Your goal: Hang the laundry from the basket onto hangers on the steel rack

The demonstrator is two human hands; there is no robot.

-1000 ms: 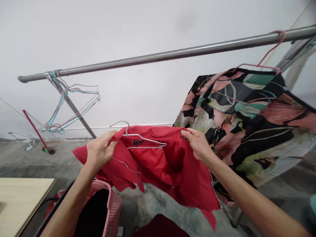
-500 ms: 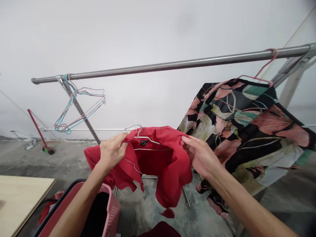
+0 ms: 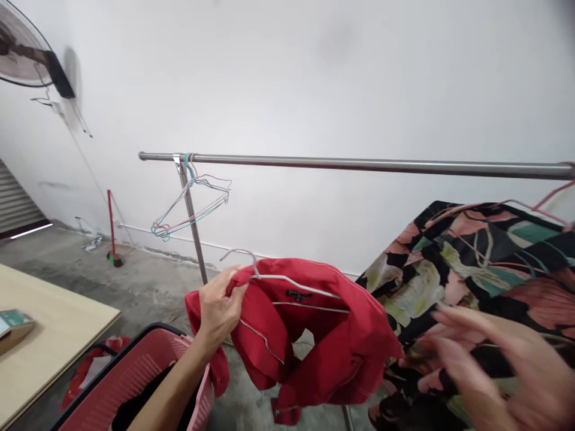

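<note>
My left hand [image 3: 218, 311] is closed on the shoulder of a red jacket [image 3: 314, 326] that sits on a thin white wire hanger [image 3: 265, 276]. The hanger's hook points left, just above my fingers. My right hand [image 3: 489, 365] is off the jacket, blurred, with its fingers spread in front of a floral garment [image 3: 485, 263]. That garment hangs from a pink hanger on a long steel rail [image 3: 359, 164].
Several bare wire hangers [image 3: 193, 203] hang at the rail's left end by its upright post. A pink laundry basket [image 3: 135, 383] stands below my left arm. A wooden table [image 3: 40, 335] is at the left, a wall fan [image 3: 27, 51] top left, a red-handled broom [image 3: 111, 227] by the wall.
My right hand has let go of the red jacket and moved to the lower right. The jacket now hangs from my left hand alone. The view has turned left and tilted.
</note>
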